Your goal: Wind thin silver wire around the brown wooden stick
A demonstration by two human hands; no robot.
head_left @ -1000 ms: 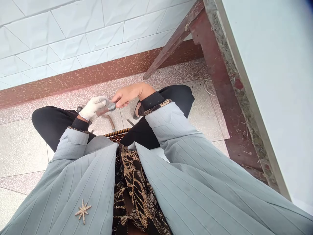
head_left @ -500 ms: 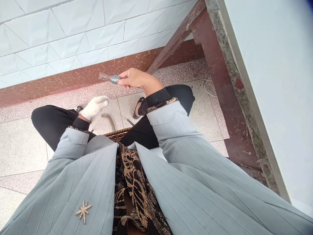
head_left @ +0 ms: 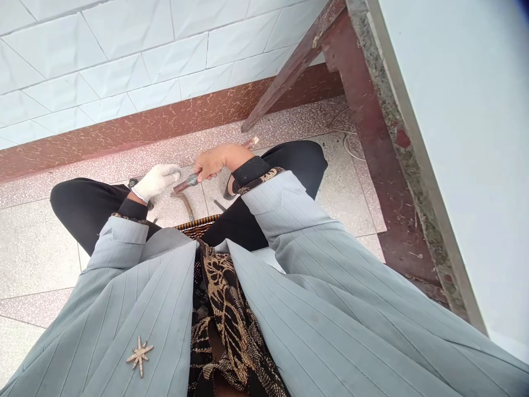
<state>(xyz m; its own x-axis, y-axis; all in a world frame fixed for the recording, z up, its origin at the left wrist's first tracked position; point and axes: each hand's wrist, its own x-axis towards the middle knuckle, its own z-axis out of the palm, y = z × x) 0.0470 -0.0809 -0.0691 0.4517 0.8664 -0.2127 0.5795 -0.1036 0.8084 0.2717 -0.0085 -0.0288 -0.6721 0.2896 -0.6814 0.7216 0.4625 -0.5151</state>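
My right hand [head_left: 215, 161], bare, is closed around a brownish-red wooden stick [head_left: 181, 188] with silvery wire [head_left: 192, 180] coiled around it near its left end. The stick's pale far end shows past my wrist at the upper right. My left hand [head_left: 157, 181] wears a white knitted glove. Its fingers are curled together just left of the stick's tip; what they pinch, if anything, is too small to see. A curved brown piece [head_left: 188, 207], like a bent stick, lies on the floor below the hands.
A wicker stool or basket edge [head_left: 198, 226] shows between my legs. A small dark bar [head_left: 219, 205] lies near my foot. To the right stand a slanted wooden brace [head_left: 285, 71] and a table with a white top [head_left: 450, 110]. A tiled wall [head_left: 124, 60] runs ahead; a pale cable [head_left: 351, 150] lies by the table.
My right hand has come down and toward me with the wire-wound stick, whose left end now tilts down beside my gloved hand. The left hand has barely shifted.
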